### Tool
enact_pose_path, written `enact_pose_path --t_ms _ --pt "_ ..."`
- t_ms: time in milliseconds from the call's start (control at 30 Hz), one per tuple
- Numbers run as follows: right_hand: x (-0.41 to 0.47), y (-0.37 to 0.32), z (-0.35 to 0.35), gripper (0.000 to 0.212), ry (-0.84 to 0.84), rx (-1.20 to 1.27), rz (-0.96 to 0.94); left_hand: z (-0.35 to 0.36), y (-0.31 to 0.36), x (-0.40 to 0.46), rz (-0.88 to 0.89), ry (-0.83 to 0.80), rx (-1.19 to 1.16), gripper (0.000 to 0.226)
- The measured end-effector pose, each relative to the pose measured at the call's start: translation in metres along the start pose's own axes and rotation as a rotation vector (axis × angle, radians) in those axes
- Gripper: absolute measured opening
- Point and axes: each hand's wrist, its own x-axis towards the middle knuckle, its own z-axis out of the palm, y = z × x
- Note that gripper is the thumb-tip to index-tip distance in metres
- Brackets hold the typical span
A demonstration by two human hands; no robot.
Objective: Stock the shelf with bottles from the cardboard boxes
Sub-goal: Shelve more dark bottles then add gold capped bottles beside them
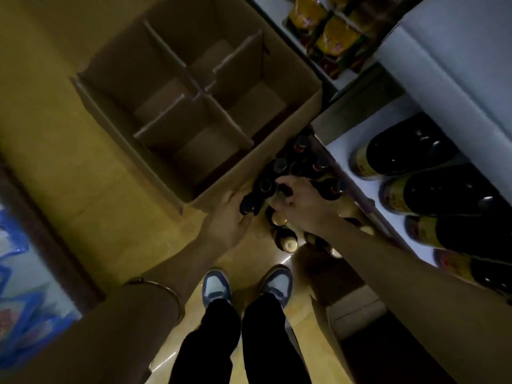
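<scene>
An open cardboard box [282,139] with bare dividers stands on the floor ahead of me. Several dark bottles [279,164] stand on the floor between the box and the white shelf [340,142]. My left hand [231,217] grips the neck of a dark bottle [248,205] beside the box's near corner. My right hand [300,200] curls round the top of another dark bottle [285,189] in the cluster. Large dark bottles with yellow labels [410,153] lie in a row on the shelf at the right.
A second cardboard box [349,314] lies by the shelf base near my right foot. Yellow packets [332,37] fill a shelf at the top. Blue-patterned packaging [19,295] is at the left. My shoes [246,284] stand on the tan floor below the bottles.
</scene>
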Motion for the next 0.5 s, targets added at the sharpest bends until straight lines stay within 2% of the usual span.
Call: enact_pose_path --t_ms 100,233,367,500 --pt "0.045 0.024 0.022 0.063 0.041 -0.013 0.017 0.028 -0.038 0.026 -0.045 -0.023 0.042 0.062" --pt "0.089 0.049 0.046 0.06 0.012 -0.03 -0.031 0.061 -0.073 0.051 -0.021 -0.076 0.031 0.069" --pt "0.113 0.068 0.062 0.063 0.032 -0.047 -0.085 0.087 -0.088 0.073 -0.022 -0.037 -0.201 0.063" --pt "0.134 0.085 0.07 0.059 0.064 -0.007 -0.087 0.109 -0.102 0.092 -0.087 0.002 -0.367 0.048"
